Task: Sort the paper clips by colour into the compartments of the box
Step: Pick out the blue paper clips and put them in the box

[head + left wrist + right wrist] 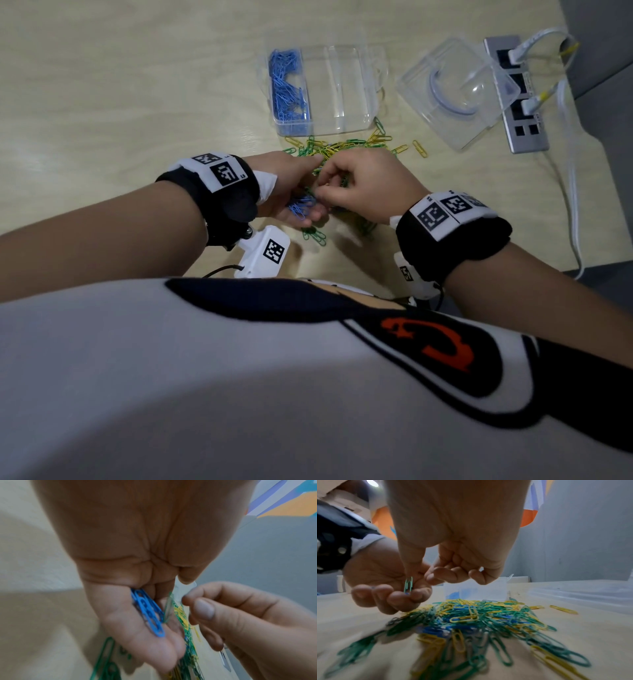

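Centrally, both hands meet just above a loose pile of paper clips (342, 150) lying on the tabletop (137, 85). Left hand (291, 192): palm turned up, fingers curled to cup a small bunch of blue clips (149, 612); the left-wrist view shows these clips lying across the bent fingers (137, 635). Right hand (363, 185): thumb and forefinger pressed together on a single green clip (408, 584), held upright at the left hand's fingertips, while the remaining fingers (447, 573) are curled loosely toward the palm. Pile: green, yellow and a few blue clips mixed together, with several yellow strays (419, 149) lying apart to the right. Box (342, 92): a clear plastic box with compartments, standing on the tabletop just beyond the pile; its leftmost compartment holds blue clips (287, 89), and no clips are visible in the other compartments. Lid (459, 92): a clear plastic lid lying to the right of the box, apart from it. Further right, a grey socket strip (517, 96) is set at the tabletop's edge with white cables (568, 154) plugged in. Both wrists carry black bands (219, 198) bearing white printed marker tags.
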